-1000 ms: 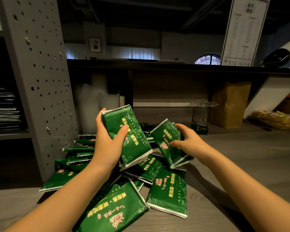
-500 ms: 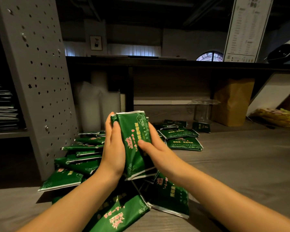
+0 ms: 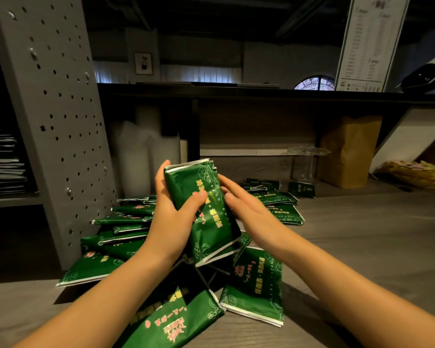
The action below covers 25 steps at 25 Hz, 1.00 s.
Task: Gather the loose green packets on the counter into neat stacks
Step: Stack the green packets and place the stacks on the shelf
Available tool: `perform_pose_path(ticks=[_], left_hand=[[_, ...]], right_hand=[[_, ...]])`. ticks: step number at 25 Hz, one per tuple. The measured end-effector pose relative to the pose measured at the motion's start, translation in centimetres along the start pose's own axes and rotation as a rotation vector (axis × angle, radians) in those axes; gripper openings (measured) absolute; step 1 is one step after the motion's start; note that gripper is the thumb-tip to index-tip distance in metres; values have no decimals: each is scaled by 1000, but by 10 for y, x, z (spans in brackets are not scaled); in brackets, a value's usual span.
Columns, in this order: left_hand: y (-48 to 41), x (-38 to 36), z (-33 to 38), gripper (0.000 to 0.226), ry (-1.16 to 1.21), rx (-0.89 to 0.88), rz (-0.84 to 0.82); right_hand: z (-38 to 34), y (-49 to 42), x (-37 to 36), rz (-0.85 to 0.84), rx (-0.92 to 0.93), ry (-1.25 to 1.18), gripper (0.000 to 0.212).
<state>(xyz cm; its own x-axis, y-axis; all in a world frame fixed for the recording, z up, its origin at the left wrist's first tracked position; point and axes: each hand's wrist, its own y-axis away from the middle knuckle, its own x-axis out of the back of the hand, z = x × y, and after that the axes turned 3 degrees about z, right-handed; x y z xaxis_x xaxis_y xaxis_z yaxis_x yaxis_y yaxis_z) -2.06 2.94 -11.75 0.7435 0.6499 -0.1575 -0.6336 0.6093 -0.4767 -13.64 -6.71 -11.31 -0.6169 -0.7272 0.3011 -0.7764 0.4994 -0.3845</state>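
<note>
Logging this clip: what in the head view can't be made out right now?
Head view, packet count in the held bundle: the left hand covers one side, edges blur together.
Head view, whether the right hand pinches or only presses it: fingertips lie behind the bundle.
Head view, text on the tall sign: too small and blurred.
</note>
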Motion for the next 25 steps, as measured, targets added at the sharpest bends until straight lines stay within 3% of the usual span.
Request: perform_pose_path(ticks=[2, 4, 6, 11, 16, 21, 25], left_hand=[[-1, 1, 1, 73, -8, -6, 7], [-3, 4, 2, 73, -11, -16, 36], [-6, 6, 5, 73, -16, -23, 63], [-9, 10, 6, 70, 4, -20, 112], [-8, 10, 8, 68, 22, -1, 123], [-6, 8, 10, 74, -39, 20, 65], [-2, 5, 13, 73, -36, 54, 22]], right_hand=[[9, -5, 18, 77, -45, 443, 41], [22, -7, 27, -4, -194, 910, 50], [30, -4, 26, -166, -341, 1052, 64], [24, -2, 24, -161, -432, 751, 64], [18, -2, 35, 16, -328, 595, 51], [6, -7, 50, 391, -156, -14, 62], [-6, -5, 52, 467, -41, -461, 48]])
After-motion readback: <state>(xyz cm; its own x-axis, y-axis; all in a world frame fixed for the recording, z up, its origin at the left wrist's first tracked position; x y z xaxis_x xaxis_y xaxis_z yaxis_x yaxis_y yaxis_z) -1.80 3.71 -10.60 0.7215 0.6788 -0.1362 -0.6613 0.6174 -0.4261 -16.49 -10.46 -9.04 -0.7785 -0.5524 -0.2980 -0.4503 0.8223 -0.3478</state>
